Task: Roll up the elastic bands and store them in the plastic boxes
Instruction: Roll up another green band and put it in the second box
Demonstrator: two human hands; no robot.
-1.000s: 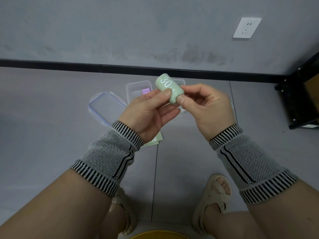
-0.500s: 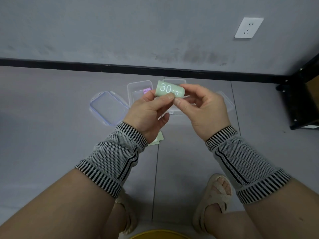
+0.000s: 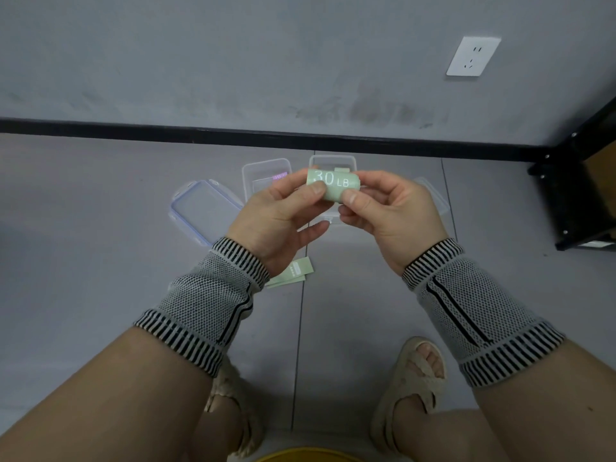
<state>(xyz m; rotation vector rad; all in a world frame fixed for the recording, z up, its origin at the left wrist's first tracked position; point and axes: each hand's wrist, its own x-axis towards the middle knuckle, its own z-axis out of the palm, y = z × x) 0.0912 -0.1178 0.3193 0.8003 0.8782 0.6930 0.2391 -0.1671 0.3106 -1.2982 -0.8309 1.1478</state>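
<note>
Both hands pinch the rolled green band [image 3: 333, 185], left hand [image 3: 276, 225] and right hand [image 3: 391, 221] at its ends, above two open boxes [image 3: 265, 168] by the wall, floor around them open.

Plain room: tiled floor [image 3: 100, 261], wall socket [image 3: 472, 56]

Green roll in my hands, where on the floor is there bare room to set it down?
Bare floor lies left of the blue-rimmed lid, and between the right hand and the black shelf. It is crowded ahead: two clear boxes by the wall, lids at their sides, a green band under the left hand.
</note>
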